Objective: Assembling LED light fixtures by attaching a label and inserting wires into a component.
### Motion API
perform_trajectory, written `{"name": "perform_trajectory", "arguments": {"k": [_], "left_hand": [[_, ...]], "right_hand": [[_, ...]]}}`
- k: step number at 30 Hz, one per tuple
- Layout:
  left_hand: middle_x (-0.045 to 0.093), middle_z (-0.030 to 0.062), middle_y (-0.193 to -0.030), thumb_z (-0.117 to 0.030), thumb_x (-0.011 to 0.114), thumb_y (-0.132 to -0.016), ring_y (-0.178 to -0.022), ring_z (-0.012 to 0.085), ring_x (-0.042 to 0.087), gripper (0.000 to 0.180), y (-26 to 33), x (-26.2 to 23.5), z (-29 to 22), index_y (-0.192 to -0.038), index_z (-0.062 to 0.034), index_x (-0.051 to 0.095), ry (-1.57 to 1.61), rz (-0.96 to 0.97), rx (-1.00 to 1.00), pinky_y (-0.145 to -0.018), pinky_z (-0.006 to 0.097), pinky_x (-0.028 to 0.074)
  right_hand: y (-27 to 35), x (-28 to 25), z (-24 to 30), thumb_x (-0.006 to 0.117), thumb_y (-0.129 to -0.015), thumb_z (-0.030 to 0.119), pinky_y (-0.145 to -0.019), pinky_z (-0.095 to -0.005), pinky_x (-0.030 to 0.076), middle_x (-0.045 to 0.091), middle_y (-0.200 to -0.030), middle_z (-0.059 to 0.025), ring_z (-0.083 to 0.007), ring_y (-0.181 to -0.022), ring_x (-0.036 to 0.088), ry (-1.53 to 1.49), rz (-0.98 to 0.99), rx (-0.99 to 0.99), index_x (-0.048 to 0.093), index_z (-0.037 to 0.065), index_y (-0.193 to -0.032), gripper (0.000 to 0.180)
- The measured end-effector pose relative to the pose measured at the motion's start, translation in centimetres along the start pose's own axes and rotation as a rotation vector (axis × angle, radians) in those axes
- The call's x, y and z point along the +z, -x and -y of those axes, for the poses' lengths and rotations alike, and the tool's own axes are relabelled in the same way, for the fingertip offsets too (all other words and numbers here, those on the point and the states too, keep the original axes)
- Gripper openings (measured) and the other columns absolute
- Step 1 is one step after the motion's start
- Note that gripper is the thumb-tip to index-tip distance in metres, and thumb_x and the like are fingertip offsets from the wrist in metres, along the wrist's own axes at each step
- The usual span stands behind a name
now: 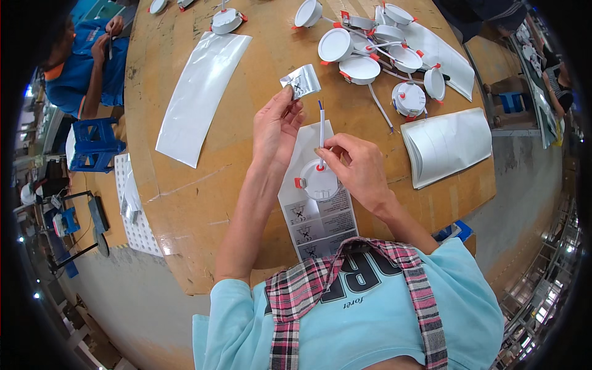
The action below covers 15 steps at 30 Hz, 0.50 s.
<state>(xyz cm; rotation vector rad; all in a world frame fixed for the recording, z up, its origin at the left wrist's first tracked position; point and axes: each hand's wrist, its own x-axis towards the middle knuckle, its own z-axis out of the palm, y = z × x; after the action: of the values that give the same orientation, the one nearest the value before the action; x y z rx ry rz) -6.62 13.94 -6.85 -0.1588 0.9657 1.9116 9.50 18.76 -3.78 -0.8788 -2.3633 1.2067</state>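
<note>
Between the thumb and fingers of my left hand [276, 123] is a silver label [302, 81], raised above the table and slightly curled. My right hand [357, 165] pinches the white cable [322, 129] of a round white downlight [319, 180]; bare coloured wire ends stick up from the cable's top. The downlight lies with its back up, showing a red clip at its left side. Under it a strip of silver labels [305, 233] with dark print runs toward my body.
Several white downlights [361, 69] with red clips and cables are heaped at the far right. A stack of label sheets [449, 148] lies to the right, and a long silver sheet [206, 92] at the left. Beyond the table's left edge stand a blue stool [95, 145] and a seated person [86, 74].
</note>
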Motion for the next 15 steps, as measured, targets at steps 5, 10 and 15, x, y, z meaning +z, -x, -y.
{"name": "perform_trajectory", "arguments": {"k": [5,10,15], "left_hand": [[0.063,0.0012,-0.084,-0.016,0.063,-0.091,-0.077,0.0092,0.06,0.013,0.2,-0.39,0.06,-0.094,-0.0041,0.064,-0.038,0.054,0.021,-0.07,0.025,0.051],[0.061,0.0034,-0.084,-0.017,0.063,-0.091,-0.076,0.0105,0.058,0.015,0.41,0.11,0.06,-0.095,-0.0019,0.063,-0.033,0.041,0.027,-0.07,0.026,0.051],[0.063,0.0019,-0.082,-0.016,0.063,-0.091,-0.074,0.0095,0.059,0.013,0.74,0.3,-0.08,-0.093,-0.0024,0.064,-0.044,0.06,0.025,-0.069,0.025,0.052]], "right_hand": [[-0.29,-0.16,0.68,0.067,-0.083,0.018,-0.058,-0.0343,0.046,0.065,-0.071,-0.0075,-0.0218,-0.062,0.061,-0.003,0.018,0.025,0.065,0.004,-0.082,0.015],[-0.46,-0.1,0.54,0.067,-0.083,0.019,-0.058,-0.0343,0.046,0.065,-0.071,-0.0078,-0.0218,-0.062,0.062,-0.007,0.041,0.043,0.065,0.004,-0.082,0.015],[-0.46,-0.1,0.49,0.067,-0.083,0.019,-0.058,-0.0341,0.046,0.066,-0.072,-0.0081,-0.0217,-0.061,0.062,-0.03,0.044,0.056,0.065,0.004,-0.082,0.015]]}}
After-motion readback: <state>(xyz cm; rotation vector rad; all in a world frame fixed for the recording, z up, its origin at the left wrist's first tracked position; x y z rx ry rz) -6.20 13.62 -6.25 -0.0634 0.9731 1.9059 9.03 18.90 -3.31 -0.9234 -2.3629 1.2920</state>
